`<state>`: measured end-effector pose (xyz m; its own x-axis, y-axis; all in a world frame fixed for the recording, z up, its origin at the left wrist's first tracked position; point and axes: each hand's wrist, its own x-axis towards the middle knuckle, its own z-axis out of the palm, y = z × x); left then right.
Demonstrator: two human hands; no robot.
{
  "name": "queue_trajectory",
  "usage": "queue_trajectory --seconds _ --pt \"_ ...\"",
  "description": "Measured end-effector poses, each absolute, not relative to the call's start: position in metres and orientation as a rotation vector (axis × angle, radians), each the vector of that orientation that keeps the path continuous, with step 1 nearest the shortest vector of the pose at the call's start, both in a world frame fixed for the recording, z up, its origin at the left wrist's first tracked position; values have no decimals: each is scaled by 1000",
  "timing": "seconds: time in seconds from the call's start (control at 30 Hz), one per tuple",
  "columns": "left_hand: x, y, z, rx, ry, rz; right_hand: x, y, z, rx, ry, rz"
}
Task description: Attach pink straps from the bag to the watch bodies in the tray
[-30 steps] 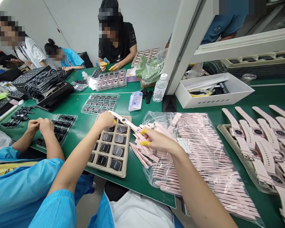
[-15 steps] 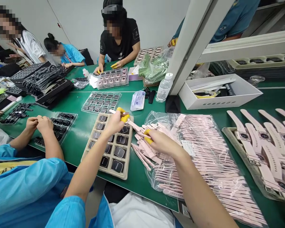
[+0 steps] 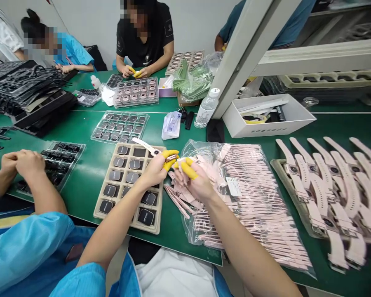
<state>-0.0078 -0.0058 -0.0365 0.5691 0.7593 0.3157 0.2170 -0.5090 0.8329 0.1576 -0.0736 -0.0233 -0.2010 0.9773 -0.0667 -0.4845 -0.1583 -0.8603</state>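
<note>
One pale-strapped watch (image 3: 154, 152) showed on my feed, mid-frame, over the top right of the tan tray (image 3: 158, 216). Long axis slanted; free strap end pointed to upper left, other end ran lower right into the fingers. Left hand (image 3: 157, 168) had it pinched tight between yellow-covered fingertips. Right hand (image 3: 194, 177), just beside, had its fingers drawn narrow; I couldn't tell what they gripped.

Counts: one watch held, two hands; five dark square pieces (image 3: 110, 190) down the tray's left column, others partly behind the left arm. One bag of pink straps (image 3: 247, 185), centre right, too many to count. One clear bottle (image 3: 206, 109) and one white box (image 3: 266, 123), upper right of centre. Pink-strapped watches (image 3: 320, 192), far right, overlapped, uncounted.
</note>
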Motion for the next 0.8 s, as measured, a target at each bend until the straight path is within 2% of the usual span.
queue_trajectory --seconds 0.47,0.8 --pt "-14 -6 -22 2284 634 858 152 -73 -33 -782 -825 1742" --pt "-12 -9 -27 2326 751 842 153 -69 -31 -784 -669 1769"
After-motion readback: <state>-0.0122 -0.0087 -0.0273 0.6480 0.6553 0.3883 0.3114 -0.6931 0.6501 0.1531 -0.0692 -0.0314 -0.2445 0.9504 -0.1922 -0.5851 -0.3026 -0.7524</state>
